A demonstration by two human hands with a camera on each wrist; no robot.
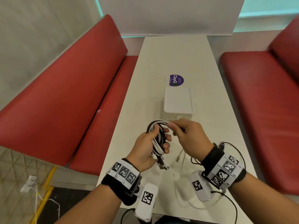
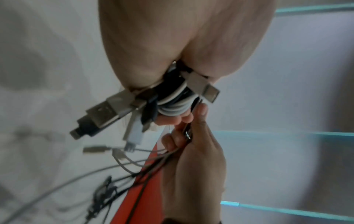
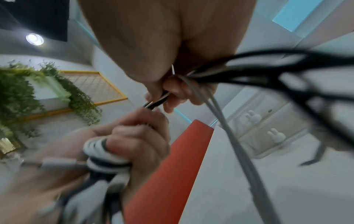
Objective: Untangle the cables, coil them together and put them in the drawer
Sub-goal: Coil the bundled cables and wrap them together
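The cables hang between both hands above the table, the drawer box just behind.

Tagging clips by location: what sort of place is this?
Probably a diner-style booth in a café or canteen: red padded benches flank a narrow white table, with a hanging-plant wall nearby.

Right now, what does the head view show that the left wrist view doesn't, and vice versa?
Head only: the white drawer box on the table, closed, just past the hands, and red benches on both sides.

Left wrist only: the plug ends sticking out below the left hand's grip, close up.

Both: the left hand gripping the black and white cable coil, and the right hand pinching strands at its top.
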